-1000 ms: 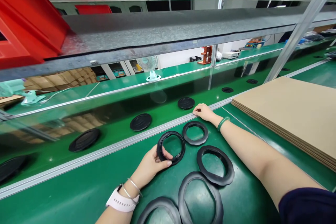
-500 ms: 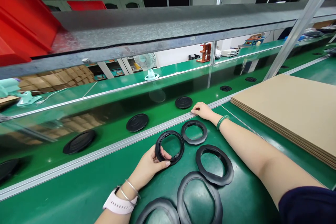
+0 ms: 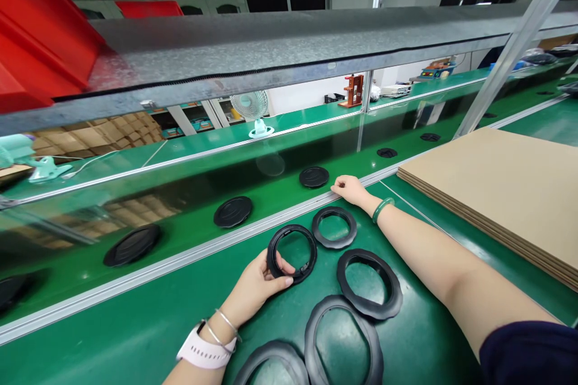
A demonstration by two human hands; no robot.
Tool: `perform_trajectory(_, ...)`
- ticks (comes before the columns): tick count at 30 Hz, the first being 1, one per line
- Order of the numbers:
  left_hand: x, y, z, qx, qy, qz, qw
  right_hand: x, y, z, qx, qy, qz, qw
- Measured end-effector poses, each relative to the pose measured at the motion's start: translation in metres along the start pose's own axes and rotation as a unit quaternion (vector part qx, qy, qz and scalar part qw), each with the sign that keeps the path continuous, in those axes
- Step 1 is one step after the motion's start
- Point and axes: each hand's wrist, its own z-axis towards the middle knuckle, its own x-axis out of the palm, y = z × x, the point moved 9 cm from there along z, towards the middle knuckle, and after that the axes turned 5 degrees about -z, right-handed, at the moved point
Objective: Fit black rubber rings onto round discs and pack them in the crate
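Observation:
Between the thumb and fingers of my left hand is a black plastic ring, tilted up off the bench so its inner notches show. My right hand rests at the metal rail, its fingers curled closed with nothing visible in them. Just left of it, on the green conveyor belt, lies a black round disc; the hand is apart from it. On the bench lie more black rings with wavy rims: a small ring, a wider ring, a large ring and a partly cut-off ring.
Several more black discs, one a ridged disc, lie spaced along the belt. A stack of brown cardboard sheets sits at the right. Overhead runs a metal shelf with a red bin. A slanted metal post rises at the right.
The discs on the belt have shifted slightly to the left. My right hand has moved a touch to the right; my left hand and its ring have stayed in place.

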Motion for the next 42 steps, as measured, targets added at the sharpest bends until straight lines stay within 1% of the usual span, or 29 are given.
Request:
perform_trajectory(2, 0.0, 0.0, 0.0, -0.001, 0.001, 0.001, 1.0, -0.002, -0.003, 0.0, 0.014, -0.013, 0.011, 1.0)
perform_trajectory(5, 0.0, 0.0, 0.0, -0.001, 0.003, 0.005, 1.0, -0.002, -0.006, 0.0, 0.023, -0.014, 0.015, 1.0)
perform_trajectory(12, 0.0, 0.0, 0.0, -0.003, 0.005, 0.011, 1.0, 0.003, -0.007, 0.0, 0.027, 0.007, 0.007, 1.0)
perform_trajectory(20, 0.001, -0.001, -0.001, -0.004, 0.005, 0.007, 1.0, 0.01, -0.002, -0.001, 0.018, 0.049, -0.022, 0.998)
perform_trajectory(42, 0.0, 0.003, 0.001, -0.004, 0.008, 0.01, 1.0, 0.012, -0.003, -0.001, 0.017, 0.063, -0.024, 0.998)
